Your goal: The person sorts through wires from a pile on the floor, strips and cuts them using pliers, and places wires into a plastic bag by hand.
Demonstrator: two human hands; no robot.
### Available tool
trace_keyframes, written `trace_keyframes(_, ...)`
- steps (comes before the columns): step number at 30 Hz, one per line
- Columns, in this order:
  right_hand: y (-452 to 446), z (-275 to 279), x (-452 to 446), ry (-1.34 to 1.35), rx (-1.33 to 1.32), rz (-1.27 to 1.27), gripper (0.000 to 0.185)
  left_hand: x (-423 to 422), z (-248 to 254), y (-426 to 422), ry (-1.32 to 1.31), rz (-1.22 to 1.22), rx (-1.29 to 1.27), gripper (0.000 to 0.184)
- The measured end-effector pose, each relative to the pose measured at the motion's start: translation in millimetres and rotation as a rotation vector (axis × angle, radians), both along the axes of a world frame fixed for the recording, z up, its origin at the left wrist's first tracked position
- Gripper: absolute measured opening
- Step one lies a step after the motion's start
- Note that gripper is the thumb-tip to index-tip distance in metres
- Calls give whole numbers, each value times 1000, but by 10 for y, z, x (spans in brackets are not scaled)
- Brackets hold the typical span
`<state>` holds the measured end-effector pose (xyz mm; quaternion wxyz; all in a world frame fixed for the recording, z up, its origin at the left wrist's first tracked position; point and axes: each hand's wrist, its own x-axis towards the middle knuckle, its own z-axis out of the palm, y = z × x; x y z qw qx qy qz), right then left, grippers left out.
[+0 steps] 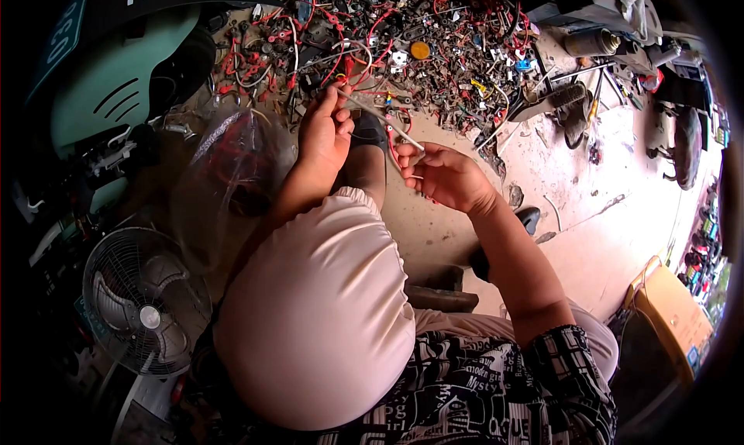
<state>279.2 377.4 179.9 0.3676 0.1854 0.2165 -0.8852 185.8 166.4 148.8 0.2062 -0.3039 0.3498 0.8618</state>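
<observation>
A grey-white cable (381,118) stretches between my two hands over the floor. My left hand (324,135), beyond my raised knee, has its fingers closed on one end of the cable, where red wires (346,67) show at the fingertips. My right hand (448,180) is lower and to the right, its thumb and fingers pinching the cable's other stretch. A short pale end pokes out below those fingers, and a thin red wire (393,144) hangs beside them. Exactly how the wires join at my left fingertips is too small to tell.
A wide heap of wire scraps and small parts (442,65) covers the floor ahead. At left are a clear plastic bag (225,162), a fan (147,305) and a green scooter (116,96). A brush (566,96) and spray can (590,42) lie right, with a cardboard box (673,309) nearer.
</observation>
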Motion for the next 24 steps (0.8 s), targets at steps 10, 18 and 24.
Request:
trace_keyframes(10, -77, 28, 94, 14, -78, -25, 25, -16, -8, -19, -45, 60, -17, 15)
trace_keyframes(18, -170, 480, 172, 172, 568, 367, 30, 54, 58, -15, -58, 137, -74, 17)
trace_keyframes(24, -18, 760, 294, 342, 769, 739, 30, 37, -73, -232, -124, 224, -139, 13)
